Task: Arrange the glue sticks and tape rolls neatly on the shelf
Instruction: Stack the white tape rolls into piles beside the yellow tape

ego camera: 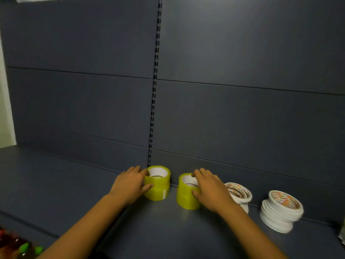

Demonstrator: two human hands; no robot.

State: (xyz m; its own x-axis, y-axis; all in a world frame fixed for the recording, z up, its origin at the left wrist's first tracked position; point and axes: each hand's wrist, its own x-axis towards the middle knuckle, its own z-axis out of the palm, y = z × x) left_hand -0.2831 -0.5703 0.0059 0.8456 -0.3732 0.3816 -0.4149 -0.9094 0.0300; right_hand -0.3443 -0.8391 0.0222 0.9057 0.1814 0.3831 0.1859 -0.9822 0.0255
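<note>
Two stacks of yellow tape rolls stand on the dark grey shelf (153,227), near its back panel. My left hand (130,184) grips the left yellow stack (159,186) from its left side, thumb low on the front and fingers at the top rim. My right hand (209,189) holds the right yellow stack (184,195) from the right, fingers over the rim and thumb on the side. To the right stand two stacks of thin white tape rolls: one (240,195) partly behind my right wrist, the other (281,210) leaning unevenly. No glue sticks are visible.
A slotted upright (155,101) divides the back panel just behind the left yellow stack. Bottles with green and red caps (24,247) show at the lower left on a lower level. A pale object (342,234) peeks in at the right edge.
</note>
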